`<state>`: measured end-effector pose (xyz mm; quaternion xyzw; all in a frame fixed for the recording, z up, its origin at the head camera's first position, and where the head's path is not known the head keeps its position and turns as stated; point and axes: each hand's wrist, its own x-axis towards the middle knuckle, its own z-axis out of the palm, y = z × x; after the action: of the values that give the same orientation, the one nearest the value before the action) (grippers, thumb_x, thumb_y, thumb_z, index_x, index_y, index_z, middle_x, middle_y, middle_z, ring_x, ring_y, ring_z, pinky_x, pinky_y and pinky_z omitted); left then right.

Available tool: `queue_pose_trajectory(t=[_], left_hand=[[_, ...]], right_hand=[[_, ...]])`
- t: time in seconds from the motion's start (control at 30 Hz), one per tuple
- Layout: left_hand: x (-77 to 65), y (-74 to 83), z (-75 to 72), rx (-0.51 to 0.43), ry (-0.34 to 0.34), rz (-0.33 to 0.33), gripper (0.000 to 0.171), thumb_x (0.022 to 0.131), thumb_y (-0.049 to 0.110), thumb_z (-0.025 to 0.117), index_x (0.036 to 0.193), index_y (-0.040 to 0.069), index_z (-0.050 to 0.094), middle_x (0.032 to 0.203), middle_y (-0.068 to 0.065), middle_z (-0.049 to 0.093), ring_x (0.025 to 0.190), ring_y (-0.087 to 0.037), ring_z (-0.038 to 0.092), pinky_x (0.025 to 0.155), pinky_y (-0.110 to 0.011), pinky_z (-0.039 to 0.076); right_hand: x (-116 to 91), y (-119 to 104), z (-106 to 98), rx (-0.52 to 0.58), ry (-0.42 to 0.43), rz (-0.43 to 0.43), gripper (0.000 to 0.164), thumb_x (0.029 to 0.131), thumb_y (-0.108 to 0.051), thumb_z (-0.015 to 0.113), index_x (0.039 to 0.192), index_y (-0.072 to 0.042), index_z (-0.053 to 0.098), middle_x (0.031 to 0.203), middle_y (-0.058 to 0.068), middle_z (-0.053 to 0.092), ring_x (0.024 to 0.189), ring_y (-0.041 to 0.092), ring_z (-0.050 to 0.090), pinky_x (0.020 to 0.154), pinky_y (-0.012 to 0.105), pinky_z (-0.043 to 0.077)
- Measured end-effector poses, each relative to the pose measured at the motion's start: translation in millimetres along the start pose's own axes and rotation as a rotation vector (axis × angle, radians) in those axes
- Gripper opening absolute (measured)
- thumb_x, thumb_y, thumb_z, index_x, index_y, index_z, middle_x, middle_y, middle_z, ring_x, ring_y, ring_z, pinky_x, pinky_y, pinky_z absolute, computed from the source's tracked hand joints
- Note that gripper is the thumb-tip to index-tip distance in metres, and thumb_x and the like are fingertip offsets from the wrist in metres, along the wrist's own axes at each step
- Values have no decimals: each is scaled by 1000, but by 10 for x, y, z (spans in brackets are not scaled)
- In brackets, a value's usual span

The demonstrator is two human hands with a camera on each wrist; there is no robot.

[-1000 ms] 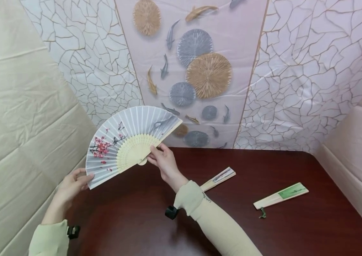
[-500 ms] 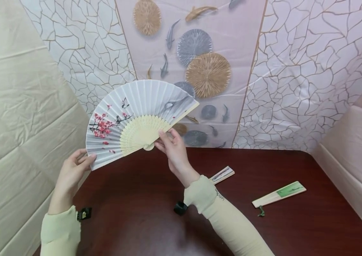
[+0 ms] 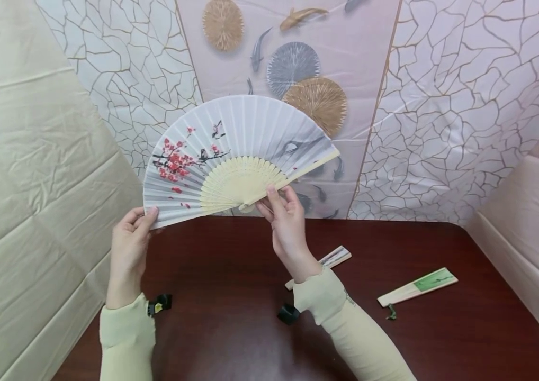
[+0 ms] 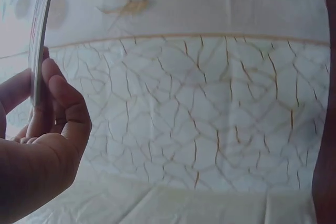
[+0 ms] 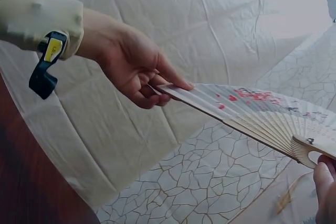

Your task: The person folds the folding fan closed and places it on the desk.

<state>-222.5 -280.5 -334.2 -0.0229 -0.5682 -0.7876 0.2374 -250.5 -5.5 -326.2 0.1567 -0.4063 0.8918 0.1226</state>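
Note:
A spread folding fan (image 3: 250, 127) with pale ribs and a white leaf painted with red blossoms is held up above the table, its painted side facing the head camera. My left hand (image 3: 131, 243) pinches the fan's lower left corner between thumb and fingers. In the left wrist view the fan (image 4: 41, 40) appears edge-on in that hand (image 4: 58, 124). At the other side, my right hand (image 3: 288, 227) grips the outer rib near the pivot, thumb in front. The right wrist view shows the left hand (image 5: 131, 61) at the corner and part of the right thumb (image 5: 324, 182) by the pivot.
On the dark red table (image 3: 222, 317) lie two folded fans: one with a green leaf and tassel (image 3: 419, 287) at right, another with a grey-white leaf (image 3: 338, 256) partly behind the right forearm. Patterned cloth (image 3: 441, 106) hangs behind; beige cloth (image 3: 50, 211) walls the left side.
Both hands have raised the spread fan and carried it to the right. It has tilted to a more level position and looks somewhat wider spread. The folded fans have stayed put.

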Motion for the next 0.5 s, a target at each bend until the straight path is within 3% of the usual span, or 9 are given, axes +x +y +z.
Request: queue_pose_trajectory(t=[0.2,0.5], left_hand=[[-33,-99,203,-192,-11,26,7,96,-4,64,94,3,67,81,-6,72,65,-15,65,63,-22,56],[-154,-229,546,-507,-150,-49,14,99,-1,59,112,4,65,97,-9,72,82,-18,70,66,-29,60]], right_hand=[[-80,-84,-96,49,33,-55,11,105,-7,53,114,-7,58,106,7,73,100,18,71,94,36,55],[-192,-173,-264,121,106,-94,9,105,-9,53,113,-6,57,102,6,71,99,17,70,91,32,56]])
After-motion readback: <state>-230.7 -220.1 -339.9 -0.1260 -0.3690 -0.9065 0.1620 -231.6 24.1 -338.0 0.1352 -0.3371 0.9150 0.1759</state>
